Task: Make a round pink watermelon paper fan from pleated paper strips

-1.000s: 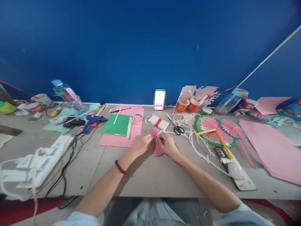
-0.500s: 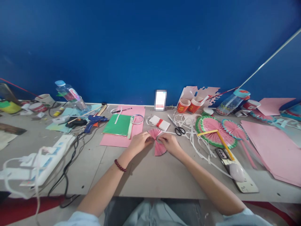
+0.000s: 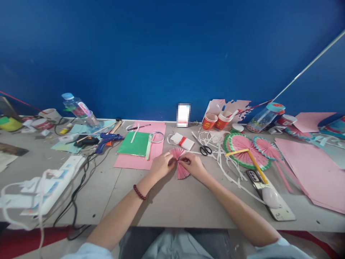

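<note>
A pleated pink paper fan, pinched in at its middle like a bow, lies on the grey table in front of me. Its two halves spread away from me and toward me. My left hand closes on the narrow middle from the left, fingertips pressed together there. From the right, my right hand pinches the same middle with thumb and forefinger. The fingers partly cover the waist of the fan, so what binds it is hidden. Just beyond lies a white packet with a red band, and black-handled scissors lie to its right.
Left are a green paper pack on pink sheets, a blue glue gun and a white power strip. Right are white strips, finished watermelon-coloured fans, a phone and pink paper. Red paper cups stand behind.
Both hands have drawn closer together at the middle of the pink fan. The right hand has shifted slightly left, and the fan stays in about the same place.
</note>
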`<state>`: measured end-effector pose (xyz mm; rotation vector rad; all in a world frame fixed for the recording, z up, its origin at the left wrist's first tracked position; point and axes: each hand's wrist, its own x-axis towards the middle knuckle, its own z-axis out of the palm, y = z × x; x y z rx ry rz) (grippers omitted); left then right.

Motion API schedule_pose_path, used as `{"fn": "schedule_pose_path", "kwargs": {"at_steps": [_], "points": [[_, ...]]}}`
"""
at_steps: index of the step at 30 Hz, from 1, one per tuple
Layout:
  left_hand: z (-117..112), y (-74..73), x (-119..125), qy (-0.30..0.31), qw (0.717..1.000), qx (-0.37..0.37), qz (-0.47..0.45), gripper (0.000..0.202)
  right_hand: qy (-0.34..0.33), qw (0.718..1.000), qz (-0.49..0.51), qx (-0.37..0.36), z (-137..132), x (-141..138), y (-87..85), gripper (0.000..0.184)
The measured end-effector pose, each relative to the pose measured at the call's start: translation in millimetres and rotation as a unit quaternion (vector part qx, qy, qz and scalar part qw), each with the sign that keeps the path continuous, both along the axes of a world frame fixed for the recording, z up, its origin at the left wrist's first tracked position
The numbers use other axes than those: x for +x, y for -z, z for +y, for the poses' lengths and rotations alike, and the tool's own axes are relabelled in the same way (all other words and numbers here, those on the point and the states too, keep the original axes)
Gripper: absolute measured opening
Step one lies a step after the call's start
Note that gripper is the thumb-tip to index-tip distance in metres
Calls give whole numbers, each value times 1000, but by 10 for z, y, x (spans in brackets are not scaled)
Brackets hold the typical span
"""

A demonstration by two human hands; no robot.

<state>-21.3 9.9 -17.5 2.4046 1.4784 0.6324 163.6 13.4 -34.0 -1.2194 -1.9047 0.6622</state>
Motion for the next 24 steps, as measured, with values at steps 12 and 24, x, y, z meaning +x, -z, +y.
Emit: {"fn": "schedule_pose_path", "kwargs": {"at_steps": [12, 24], "points": [[-4, 71, 61, -50, 983, -62, -167, 24, -8, 1000, 2, 29, -41, -57, 21, 22], [45, 52, 82, -70, 826, -251, -500, 35, 24, 989, 128, -66, -47, -77, 43, 25]]}}
